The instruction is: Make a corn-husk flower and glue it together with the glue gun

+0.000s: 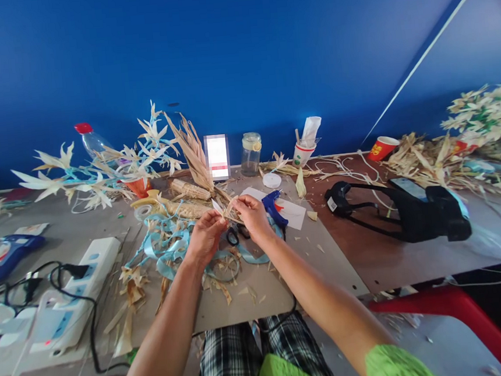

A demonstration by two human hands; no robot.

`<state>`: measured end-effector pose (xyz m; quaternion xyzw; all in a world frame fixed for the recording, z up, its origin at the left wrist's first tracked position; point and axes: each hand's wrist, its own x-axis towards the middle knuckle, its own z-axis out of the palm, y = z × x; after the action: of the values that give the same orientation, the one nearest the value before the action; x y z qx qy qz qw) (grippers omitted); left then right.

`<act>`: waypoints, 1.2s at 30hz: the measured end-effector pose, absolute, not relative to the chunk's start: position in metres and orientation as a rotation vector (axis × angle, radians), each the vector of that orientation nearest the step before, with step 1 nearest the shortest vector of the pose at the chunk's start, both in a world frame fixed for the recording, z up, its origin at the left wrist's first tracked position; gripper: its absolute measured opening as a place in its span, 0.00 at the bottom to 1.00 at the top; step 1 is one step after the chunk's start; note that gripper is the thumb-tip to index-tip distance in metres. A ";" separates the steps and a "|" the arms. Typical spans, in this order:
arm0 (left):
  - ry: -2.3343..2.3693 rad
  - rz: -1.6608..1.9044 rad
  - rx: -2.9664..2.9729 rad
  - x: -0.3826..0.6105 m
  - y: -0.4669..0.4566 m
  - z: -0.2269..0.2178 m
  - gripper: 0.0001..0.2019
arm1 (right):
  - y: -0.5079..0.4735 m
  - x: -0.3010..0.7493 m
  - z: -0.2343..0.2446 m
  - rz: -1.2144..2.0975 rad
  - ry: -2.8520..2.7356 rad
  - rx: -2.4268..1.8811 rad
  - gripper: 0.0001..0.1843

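In the middle of the head view, both my hands meet over the table (260, 301). My left hand (206, 236) is closed in a pinch on a small pale piece of dried corn husk (217, 207). Close beside it, my right hand (253, 216) pinches a husk strip too; the fingers partly cover where the pieces meet. Below the hands lie scissors (232, 236) with dark handles, partly hidden. A blue glue gun (272, 208) rests just right of my right hand. Light-blue ribbon (163, 248) lies tangled at the left, near corn cobs (189, 190).
Husk flowers (97, 192) stand at the back left, near a glass jar (251, 154) and a paper cup (303, 154). A power strip (82, 290) and another glue gun (15, 253) lie left. A black strapped device (423, 211) and a husk pile (419, 161) are right.
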<state>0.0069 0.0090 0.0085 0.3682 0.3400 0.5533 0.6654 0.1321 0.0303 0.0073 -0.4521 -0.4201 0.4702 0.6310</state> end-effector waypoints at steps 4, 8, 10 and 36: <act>0.735 1.220 0.803 0.007 0.009 0.009 0.16 | 0.028 0.132 0.009 1.104 -0.977 -1.022 0.13; 0.724 1.175 0.788 0.005 0.009 0.007 0.14 | 0.025 0.131 0.012 1.101 -0.997 -1.015 0.12; 0.729 1.165 0.780 0.004 0.009 0.006 0.13 | 0.024 0.131 0.014 1.100 -1.008 -1.013 0.12; 0.768 1.117 0.841 0.002 0.010 0.000 0.10 | 0.027 0.134 0.014 1.111 -0.950 -1.048 0.10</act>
<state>0.0019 0.0103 -0.0003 0.3772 0.3447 0.5011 0.6984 0.1338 0.0265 0.0139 -0.4562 -0.4135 0.4837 0.6221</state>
